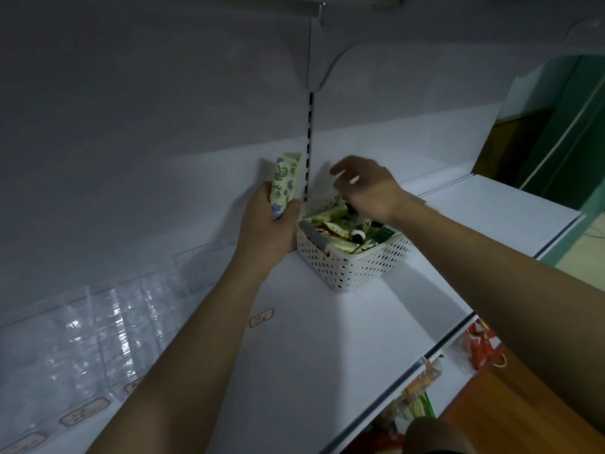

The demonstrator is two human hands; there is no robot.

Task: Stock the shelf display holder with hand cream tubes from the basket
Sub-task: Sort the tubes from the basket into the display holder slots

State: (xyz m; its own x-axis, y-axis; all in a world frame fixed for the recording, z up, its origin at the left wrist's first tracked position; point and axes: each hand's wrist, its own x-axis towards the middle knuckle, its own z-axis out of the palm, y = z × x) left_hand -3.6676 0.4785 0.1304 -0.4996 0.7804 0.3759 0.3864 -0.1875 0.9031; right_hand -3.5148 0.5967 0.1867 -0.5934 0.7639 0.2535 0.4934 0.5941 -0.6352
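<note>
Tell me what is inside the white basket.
The white basket holds a loose pile of hand cream tubes, mostly green-patterned, some with dark caps. The right hand above covers the far tubes; lower layers are hidden.

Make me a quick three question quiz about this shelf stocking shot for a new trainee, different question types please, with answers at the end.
1. True or false: the left hand grips a tube.
2. Where is the right hand? A) over the basket B) on the clear holder C) below the shelf
3. Fill in: the basket stands on the ____.

Key: 1 true; 2 A; 3 shelf.
</note>
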